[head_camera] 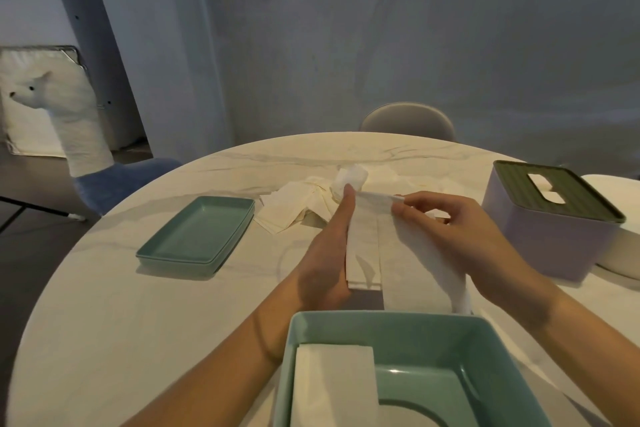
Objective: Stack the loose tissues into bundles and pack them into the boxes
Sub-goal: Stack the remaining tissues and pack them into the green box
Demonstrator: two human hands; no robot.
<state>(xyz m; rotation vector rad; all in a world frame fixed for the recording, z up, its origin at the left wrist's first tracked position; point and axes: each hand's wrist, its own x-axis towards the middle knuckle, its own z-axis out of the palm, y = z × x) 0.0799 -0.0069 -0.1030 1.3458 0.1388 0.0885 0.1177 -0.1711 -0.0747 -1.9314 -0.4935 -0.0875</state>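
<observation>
Your left hand (pixel 329 246) lies flat-fingered against the bundle (pixel 367 239), while your right hand (pixel 450 229) pinches its far edge. Only that light pinch holds it, so sheets may fan apart before reaching the open box (pixel 485 333) just below your wrists.

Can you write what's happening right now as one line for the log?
left hand: flat against tissue bundle | right hand: pinching bundle's top edge | green box: open, some tissues inside | loose tissues: behind
</observation>
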